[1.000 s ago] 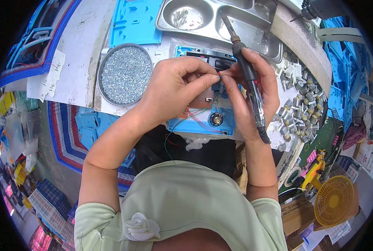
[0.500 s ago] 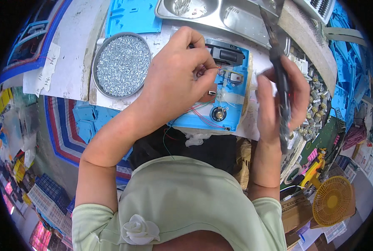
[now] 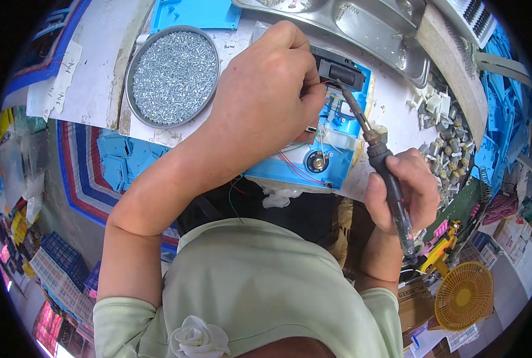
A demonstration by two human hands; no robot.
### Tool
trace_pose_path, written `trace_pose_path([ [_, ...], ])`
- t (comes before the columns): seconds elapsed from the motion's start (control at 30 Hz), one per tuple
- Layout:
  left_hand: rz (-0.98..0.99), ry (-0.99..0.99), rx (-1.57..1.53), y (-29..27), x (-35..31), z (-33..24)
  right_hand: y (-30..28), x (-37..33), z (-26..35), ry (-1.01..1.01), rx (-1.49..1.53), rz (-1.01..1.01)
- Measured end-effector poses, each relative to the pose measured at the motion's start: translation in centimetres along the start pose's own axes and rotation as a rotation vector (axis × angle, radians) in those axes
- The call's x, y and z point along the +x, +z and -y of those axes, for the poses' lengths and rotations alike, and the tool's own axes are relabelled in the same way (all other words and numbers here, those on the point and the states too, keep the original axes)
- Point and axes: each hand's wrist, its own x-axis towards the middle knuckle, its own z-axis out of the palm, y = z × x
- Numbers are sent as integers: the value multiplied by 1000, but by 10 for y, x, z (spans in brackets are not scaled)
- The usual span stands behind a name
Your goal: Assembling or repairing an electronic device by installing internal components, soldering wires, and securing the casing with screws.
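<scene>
My left hand (image 3: 272, 86) reaches over a blue plastic casing (image 3: 340, 164), its thumb and fingertips pinched on a thin red wire (image 3: 327, 82). My right hand (image 3: 418, 185) grips a soldering iron (image 3: 380, 156) by its dark handle. The iron's tip points up and left, close to the wire end beside a black housing (image 3: 343, 76); whether they touch I cannot tell. A small round speaker (image 3: 317, 161) sits in the casing's near right part, with pink and green wires running to its left. My left hand hides part of the casing's inside.
Left of the casing stands a round tray of small screws (image 3: 173, 77). A metal compartment tray (image 3: 367, 27) lies behind. Small metal parts (image 3: 451, 143) are heaped at right, near stacked blue plastic pieces (image 3: 499, 125). A yellow fan (image 3: 464, 296) stands at lower right.
The soldering iron has swung from pointing up and away to reaching over the casing, its tip now near my left fingertips. My right hand has moved down slightly.
</scene>
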Motion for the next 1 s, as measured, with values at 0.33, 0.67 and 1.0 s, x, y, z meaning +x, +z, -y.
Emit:
trace_pose_path([
  [0.33, -8, 5, -29, 1, 1, 2, 2, 0, -4, 1, -44, 51],
  [0.67, -19, 0, 3, 1, 1, 1, -2, 8, 6, -39, -187, 151],
  [1.0, -19, -34, -16, 2, 0, 0, -7, 1, 0, -15, -58, 99],
])
